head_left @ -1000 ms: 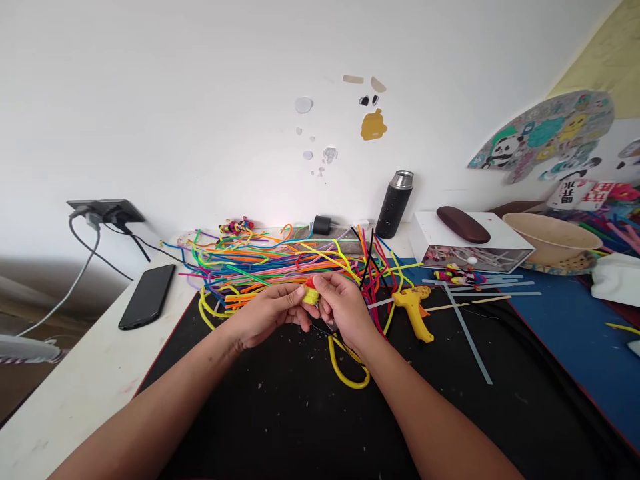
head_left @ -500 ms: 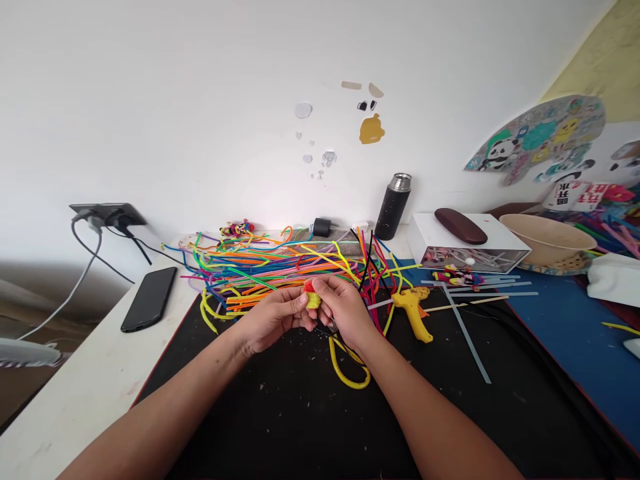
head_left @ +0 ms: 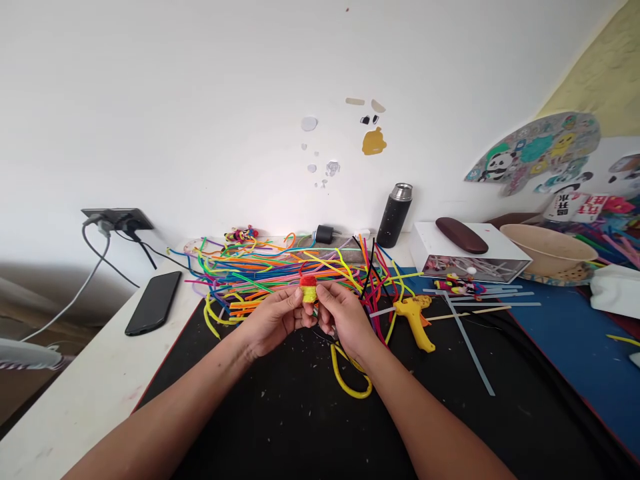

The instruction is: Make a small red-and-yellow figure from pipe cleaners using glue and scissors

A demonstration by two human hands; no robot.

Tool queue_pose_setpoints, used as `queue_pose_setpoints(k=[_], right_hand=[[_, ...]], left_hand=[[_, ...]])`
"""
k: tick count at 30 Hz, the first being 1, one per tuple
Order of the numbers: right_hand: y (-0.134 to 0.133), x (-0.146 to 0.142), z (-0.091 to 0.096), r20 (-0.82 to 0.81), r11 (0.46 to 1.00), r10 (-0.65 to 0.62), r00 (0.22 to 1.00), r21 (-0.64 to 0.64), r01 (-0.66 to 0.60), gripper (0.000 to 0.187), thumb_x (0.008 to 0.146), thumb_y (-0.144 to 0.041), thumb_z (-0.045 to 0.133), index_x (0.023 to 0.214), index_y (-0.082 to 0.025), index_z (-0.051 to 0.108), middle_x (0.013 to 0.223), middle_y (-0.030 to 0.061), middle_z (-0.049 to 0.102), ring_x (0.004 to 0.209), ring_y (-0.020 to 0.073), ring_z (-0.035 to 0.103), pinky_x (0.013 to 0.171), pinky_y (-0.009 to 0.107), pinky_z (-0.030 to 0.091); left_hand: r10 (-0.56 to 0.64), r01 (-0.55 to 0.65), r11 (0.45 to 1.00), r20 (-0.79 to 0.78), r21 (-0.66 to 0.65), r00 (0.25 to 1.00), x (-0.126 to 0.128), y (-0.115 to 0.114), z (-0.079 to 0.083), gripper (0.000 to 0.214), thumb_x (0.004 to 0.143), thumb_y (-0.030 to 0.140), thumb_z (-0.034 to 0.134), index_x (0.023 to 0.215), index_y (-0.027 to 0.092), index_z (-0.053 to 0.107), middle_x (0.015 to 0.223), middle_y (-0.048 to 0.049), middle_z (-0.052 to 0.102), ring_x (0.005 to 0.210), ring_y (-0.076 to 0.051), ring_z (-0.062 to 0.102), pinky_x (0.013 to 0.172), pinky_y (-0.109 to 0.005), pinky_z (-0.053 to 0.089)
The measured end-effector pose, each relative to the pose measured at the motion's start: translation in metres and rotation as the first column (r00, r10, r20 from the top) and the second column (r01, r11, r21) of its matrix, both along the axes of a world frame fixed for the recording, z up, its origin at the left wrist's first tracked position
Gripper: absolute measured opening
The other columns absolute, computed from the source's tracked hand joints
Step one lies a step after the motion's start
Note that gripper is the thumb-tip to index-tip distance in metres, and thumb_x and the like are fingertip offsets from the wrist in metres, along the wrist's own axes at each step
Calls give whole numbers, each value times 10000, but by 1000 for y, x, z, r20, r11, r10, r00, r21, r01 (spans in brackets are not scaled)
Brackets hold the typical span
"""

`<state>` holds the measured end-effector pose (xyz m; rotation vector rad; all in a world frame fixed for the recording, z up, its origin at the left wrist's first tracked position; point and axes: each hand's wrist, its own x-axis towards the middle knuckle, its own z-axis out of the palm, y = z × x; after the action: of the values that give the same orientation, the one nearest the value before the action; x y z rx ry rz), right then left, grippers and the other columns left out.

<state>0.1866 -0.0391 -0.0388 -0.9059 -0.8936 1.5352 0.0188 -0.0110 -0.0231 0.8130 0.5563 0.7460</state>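
Between my fingertips is a small red-and-yellow fuzzy piece [head_left: 309, 291], which looks wound from pipe cleaners, red at the top and yellow below. My left hand [head_left: 277, 317] pinches its left side. My right hand [head_left: 347, 313] grips the right side with thumb and curled fingers. Just beneath my right hand, a yellow pipe cleaner [head_left: 350, 392] curves in a loop on the black mat [head_left: 280, 413]. Behind both hands spreads a heap of many-coloured pipe cleaners [head_left: 260, 267].
To the right lie a yellow glue gun [head_left: 416, 323] and clear glue sticks [head_left: 470, 350]. Farther back stand a black flask [head_left: 395, 217], a white box [head_left: 425, 250] and a beige basket [head_left: 545, 247]. A phone [head_left: 153, 303] rests at the left, below a wall socket with cables [head_left: 117, 219].
The red-and-yellow piece has been turned upright, showing more of its front between my fingers. My head view has shifted slightly, so the surroundings sit a little lower.
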Motion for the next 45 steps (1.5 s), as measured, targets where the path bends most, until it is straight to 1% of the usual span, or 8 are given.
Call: queue_pose_setpoints(k=[6, 12, 19, 22, 26, 33, 39, 45], right_hand=[[0, -4, -5, -69, 1000, 23, 997, -13, -24, 476, 824, -598, 799, 1010, -187, 650, 483, -99, 510, 346, 66, 403, 345, 172, 270], [-1, -8, -11, -111, 999, 41, 993, -7, -42, 494, 820, -614, 805, 1018, -198, 627, 474, -107, 503, 345, 63, 379, 343, 168, 272], [-1, -7, -8, -121, 999, 43, 992, -16, -45, 492, 816, -620, 809, 984, -200, 615, 483, -104, 496, 357, 71, 411, 350, 173, 264], [-1, -6, -4, -108, 999, 34, 994, -21, -37, 506, 814, -640, 801, 966, -196, 612, 506, -94, 507, 370, 74, 433, 357, 176, 256], [-3, -6, 0, -104, 999, 30, 994, -17, -32, 536, 809, -677, 785, 929, -188, 604, 515, -91, 499, 368, 65, 408, 361, 180, 246], [-2, -7, -4, -106, 999, 43, 993, -22, -45, 527, 807, -597, 823, 1078, -187, 632, 497, -99, 503, 361, 75, 406, 354, 184, 257], [-3, -12, -8, -112, 1000, 14, 994, -10, -15, 544, 786, -616, 831, 1071, -200, 625, 468, -112, 490, 335, 68, 368, 342, 183, 238], [-3, -14, -8, -77, 1000, -17, 997, 19, 18, 557, 792, -633, 818, 1072, -196, 618, 459, -116, 488, 340, 55, 342, 355, 175, 227]], left_hand=[[-5, 5, 1000, 7, 14, 1000, -1, 1, -2, 351, 814, 418, 882, 754, 101, 744, 693, -48, 675, 630, -128, 625, 680, -248, 537], [-62, 61, 997, 4, 41, 998, -2, 2, -2, 423, 801, 465, 882, 679, 95, 718, 600, -55, 653, 614, -141, 614, 681, -250, 520], [-35, 34, 998, 2, 51, 999, -1, 3, -3, 413, 815, 459, 872, 677, 106, 708, 608, -43, 651, 579, -130, 591, 671, -257, 507], [0, -1, 999, 20, 43, 1000, 0, 3, -4, 403, 807, 446, 882, 690, 106, 702, 632, -29, 648, 557, -113, 576, 659, -256, 505], [36, -37, 999, 31, 38, 999, 0, 4, -5, 393, 807, 440, 883, 702, 109, 699, 629, -19, 635, 558, -113, 576, 653, -256, 498], [55, -56, 998, 45, 14, 997, 1, 4, -5, 385, 801, 421, 891, 692, 112, 689, 621, -12, 616, 551, -108, 550, 630, -247, 476], [49, -48, 999, 64, -17, 997, 2, 2, -5, 383, 791, 401, 904, 669, 108, 690, 604, -11, 600, 572, -107, 548, 657, -242, 496], [81, -76, 994, 72, -75, 994, 4, 1, -9, 393, 756, 397, 932, 663, 112, 678, 612, -1, 601, 558, -91, 542, 653, -229, 502]])
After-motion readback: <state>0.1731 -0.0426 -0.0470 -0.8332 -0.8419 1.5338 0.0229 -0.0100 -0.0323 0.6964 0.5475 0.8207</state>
